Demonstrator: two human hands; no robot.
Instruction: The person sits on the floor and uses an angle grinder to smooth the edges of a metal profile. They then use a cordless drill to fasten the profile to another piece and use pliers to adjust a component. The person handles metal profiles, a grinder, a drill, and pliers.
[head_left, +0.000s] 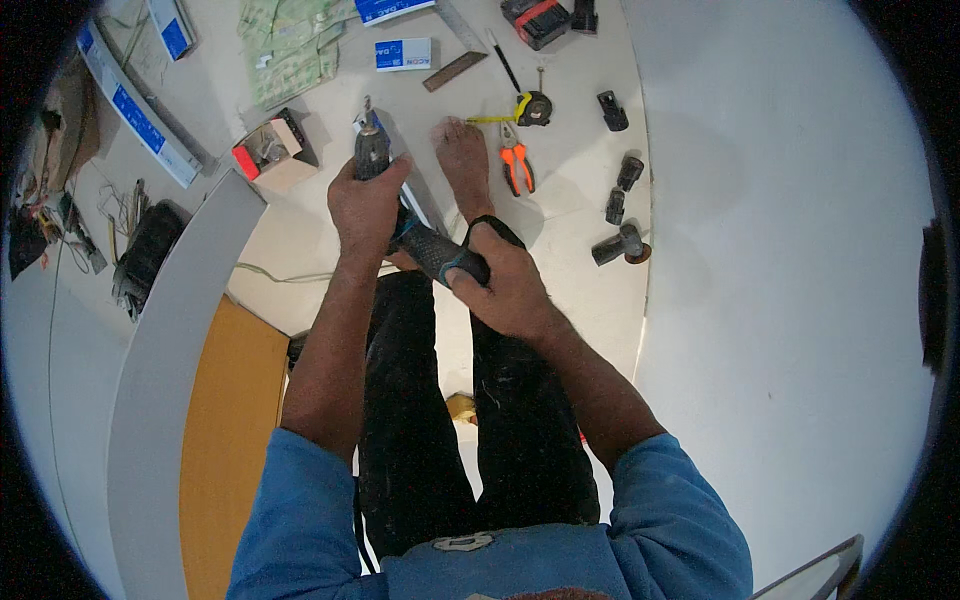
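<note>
Left hand (365, 210) and right hand (510, 285) were both on a dark power tool (430, 248), which was held aslant above the floor (575, 160), its metal tip (368, 104) pointing away from the person. The left was curled round the front section, just behind the tip, with its thumb against the tool's right side. The right was closed about the rear end, thumb laid along the textured body — most of its fingers were hidden underneath.

Below the tool, partly covered by it, lay a long white-and-blue strip (418, 190). Beside that stood the person's bare right foot (463, 165), and to the right of the foot lay orange-handled pliers (516, 165), a tape measure (535, 108) just above them with some yellow tape drawn out. A slim black stick (503, 62) and a metal square (455, 72) lay farther off, near a small blue-and-white box (403, 54).

To the left stood an opened carton (275, 150) with small items inside; several black fittings (628, 172) were scattered along the right edge of the floor.
</note>
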